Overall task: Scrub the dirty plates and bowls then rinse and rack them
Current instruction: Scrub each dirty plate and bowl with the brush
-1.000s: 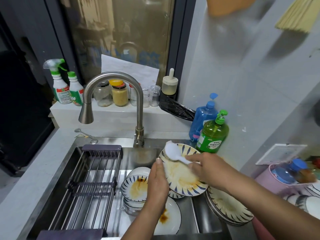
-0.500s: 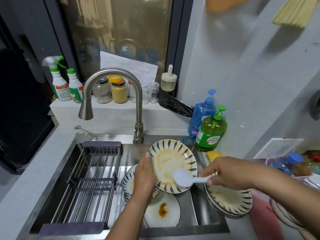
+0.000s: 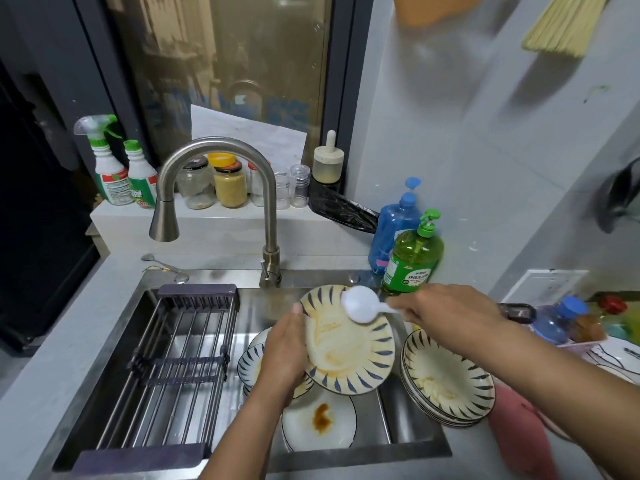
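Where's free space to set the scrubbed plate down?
Free: the roll-up rack over the sink's left half; bare counter left of it. Crowded: basin under the left hand, and the plate stack right of the sink.

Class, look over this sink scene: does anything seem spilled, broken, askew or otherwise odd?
Nothing looks broken or spilled. The left hand tilts the striped plate on purpose while the right hand scrubs it with the white brush. One oddity: the drying rack holds nothing, and the faucet shows no water.
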